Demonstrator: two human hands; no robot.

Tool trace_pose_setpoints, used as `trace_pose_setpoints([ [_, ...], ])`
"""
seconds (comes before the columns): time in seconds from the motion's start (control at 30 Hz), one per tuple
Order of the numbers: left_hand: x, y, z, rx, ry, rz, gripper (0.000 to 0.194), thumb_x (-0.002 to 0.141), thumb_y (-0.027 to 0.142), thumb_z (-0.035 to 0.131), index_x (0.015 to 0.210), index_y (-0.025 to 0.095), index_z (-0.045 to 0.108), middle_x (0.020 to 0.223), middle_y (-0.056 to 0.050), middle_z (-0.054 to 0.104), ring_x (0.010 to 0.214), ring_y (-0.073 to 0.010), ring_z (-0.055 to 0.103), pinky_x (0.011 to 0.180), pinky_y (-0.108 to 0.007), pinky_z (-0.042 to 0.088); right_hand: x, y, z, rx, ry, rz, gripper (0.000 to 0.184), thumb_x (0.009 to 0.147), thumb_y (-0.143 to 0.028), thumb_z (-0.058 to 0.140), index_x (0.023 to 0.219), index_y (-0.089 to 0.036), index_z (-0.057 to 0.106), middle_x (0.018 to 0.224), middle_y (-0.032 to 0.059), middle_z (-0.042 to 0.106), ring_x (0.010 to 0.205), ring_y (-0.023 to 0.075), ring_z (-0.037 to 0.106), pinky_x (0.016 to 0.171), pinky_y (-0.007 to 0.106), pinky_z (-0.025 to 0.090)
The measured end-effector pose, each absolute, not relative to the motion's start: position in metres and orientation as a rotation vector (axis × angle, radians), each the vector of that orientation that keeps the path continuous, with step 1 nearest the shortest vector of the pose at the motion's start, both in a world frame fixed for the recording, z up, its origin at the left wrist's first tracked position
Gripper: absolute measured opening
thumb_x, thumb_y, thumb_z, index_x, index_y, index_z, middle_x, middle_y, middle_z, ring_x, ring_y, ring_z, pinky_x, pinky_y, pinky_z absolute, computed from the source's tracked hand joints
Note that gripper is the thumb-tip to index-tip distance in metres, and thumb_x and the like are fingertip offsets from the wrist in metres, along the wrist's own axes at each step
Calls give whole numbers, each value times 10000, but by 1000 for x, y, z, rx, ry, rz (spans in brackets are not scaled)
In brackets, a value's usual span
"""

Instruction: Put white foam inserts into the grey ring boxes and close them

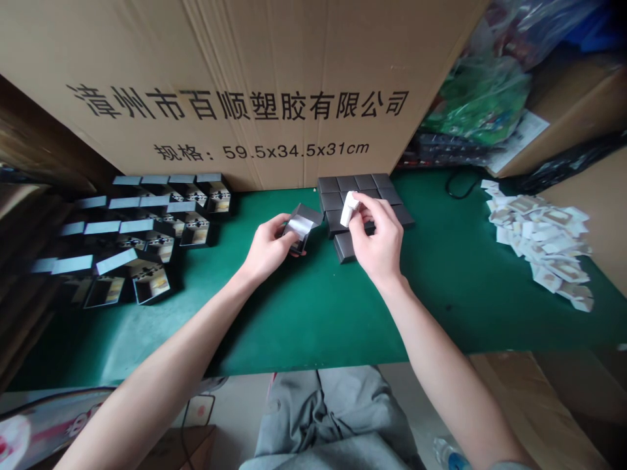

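Observation:
My left hand (270, 245) is closed around a small black hinged box (302, 225) whose lid stands up, held just above the green table. Pinched between the thumb and fingers of my right hand (379, 238) is a small white insert (349, 209). It is to the right of the box and apart from it. Beneath and behind my right hand lies a block of closed black boxes (353, 185), with one box (343, 248) at its front edge. Further left stand rows of black boxes (151, 282) with raised lids and pale inserts inside.
A heap of white inserts (539, 235) lies on the right of the green table (304, 320). A large printed cardboard carton (245, 85) rises along the back edge. Plastic bags (482, 98) and a black cord (458, 189) are at the back right.

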State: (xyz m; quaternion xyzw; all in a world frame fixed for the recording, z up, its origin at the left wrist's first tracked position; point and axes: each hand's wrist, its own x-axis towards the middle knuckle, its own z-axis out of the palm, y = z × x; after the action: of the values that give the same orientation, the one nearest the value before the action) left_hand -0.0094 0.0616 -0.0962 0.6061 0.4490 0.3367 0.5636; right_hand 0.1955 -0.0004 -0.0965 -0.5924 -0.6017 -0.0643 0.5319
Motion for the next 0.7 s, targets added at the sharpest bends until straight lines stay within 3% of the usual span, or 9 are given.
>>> trace_pose_setpoints([
  [0.33,-7,61,-92,1418,1070,797,223,788,226,649,1003,166,663,886,-29,776,604,-177,736,594,-285,610,196,0,-101,-1378,-1408,-31,287,1044,-246,522,1302,-245,648,1170,88,747,961,184,741,856,351,649],
  [0.7,-8,61,-94,1409,1054,805,229,796,209,651,1020,164,670,897,-29,773,601,-179,742,580,-280,597,194,0,-99,-1392,-1403,-65,184,989,-189,572,1129,-225,686,1089,67,752,879,157,735,777,317,645],
])
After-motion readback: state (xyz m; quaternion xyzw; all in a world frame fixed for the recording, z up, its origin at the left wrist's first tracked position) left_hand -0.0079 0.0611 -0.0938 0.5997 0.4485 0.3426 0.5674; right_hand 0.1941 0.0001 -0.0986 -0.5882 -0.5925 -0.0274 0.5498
